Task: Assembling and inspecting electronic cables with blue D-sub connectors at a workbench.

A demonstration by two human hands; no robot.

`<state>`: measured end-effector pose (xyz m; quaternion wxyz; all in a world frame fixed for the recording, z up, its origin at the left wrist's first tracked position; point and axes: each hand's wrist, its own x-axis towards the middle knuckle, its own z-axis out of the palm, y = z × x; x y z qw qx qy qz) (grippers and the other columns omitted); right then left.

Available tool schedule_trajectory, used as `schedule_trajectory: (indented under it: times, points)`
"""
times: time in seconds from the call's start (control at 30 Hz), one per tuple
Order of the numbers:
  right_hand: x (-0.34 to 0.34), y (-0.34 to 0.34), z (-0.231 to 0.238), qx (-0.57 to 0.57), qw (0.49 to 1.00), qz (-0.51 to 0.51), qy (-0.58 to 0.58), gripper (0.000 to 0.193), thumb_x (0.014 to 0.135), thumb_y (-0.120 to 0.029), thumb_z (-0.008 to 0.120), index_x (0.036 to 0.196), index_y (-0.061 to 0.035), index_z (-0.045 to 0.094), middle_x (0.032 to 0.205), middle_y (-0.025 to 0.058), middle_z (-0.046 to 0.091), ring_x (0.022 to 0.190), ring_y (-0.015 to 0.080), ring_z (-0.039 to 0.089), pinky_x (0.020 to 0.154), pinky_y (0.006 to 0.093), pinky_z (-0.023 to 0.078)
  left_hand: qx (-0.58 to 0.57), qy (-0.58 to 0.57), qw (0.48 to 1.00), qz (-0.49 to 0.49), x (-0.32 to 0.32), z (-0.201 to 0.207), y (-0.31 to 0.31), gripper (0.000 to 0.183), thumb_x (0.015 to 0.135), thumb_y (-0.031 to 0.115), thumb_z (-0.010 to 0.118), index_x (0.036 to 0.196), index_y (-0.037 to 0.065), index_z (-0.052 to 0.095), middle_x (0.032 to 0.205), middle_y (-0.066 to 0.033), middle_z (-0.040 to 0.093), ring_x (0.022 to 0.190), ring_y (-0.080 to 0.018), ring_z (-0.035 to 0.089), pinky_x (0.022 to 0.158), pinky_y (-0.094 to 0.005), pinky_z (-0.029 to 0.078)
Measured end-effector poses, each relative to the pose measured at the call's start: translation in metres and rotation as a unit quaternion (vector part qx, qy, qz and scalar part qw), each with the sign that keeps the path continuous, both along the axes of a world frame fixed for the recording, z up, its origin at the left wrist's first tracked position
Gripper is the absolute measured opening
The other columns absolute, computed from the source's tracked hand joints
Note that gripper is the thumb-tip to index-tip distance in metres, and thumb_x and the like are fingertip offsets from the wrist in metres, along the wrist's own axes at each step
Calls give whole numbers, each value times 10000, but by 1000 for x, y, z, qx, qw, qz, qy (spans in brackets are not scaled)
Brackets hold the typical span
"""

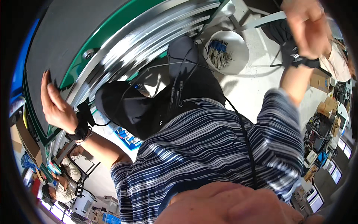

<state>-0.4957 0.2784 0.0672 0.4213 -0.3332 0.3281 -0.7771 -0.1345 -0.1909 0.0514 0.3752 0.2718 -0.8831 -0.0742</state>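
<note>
My left hand (59, 110) rests at the edge of a dark grey tabletop (71, 33) with a green border, its fingers stretched out together and holding nothing. A black band with a small black box on it circles that wrist. My right hand (308, 31) is raised at the far right, with a black strap at the wrist. Its fingers look curled but are smeared by motion, so I cannot make out what is in them. Beside it a pale strip (271, 18) runs leftward; whether the hand touches it is unclear.
Ribbed silver metal (149, 35) runs below the tabletop. A white round bin (241, 50) holds blue and beige cable bundles (219, 54). Black cables (179, 89) cross my lap. Another person (65, 190) is at the lower left. Cardboard boxes (319, 80) and clutter line the right.
</note>
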Motion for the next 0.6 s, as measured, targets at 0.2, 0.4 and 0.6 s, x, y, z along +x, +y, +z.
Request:
schedule_trajectory:
  times: [0.2,0.4,0.6]
  points:
    - [4,144,-427,506,730,-408,-212,323,1059,-261,519,1243,-15,618,1158,133,689,989,224,689,818,300,556,-21,-1,999,28,-13,6,10,363,1099,255,468,1263,39,709,1220,-78,734,1128,-176,687,1001,-302,520]
    - [56,133,-652,552,728,-247,-323,265,989,-240,561,1156,-58,655,1117,96,693,1013,235,670,766,387,557,-92,-1,996,23,-31,-5,-2,567,1106,296,235,1241,10,707,1256,-128,710,1169,-272,677,1013,-372,533]
    - [65,20,-703,781,593,-86,-178,484,896,-371,704,1299,-106,661,1297,169,669,1218,295,615,878,478,531,-223,-113,968,21,-1,4,-24,555,1077,292,248,1332,-12,635,1315,-159,673,1218,-316,641,1069,-428,493]
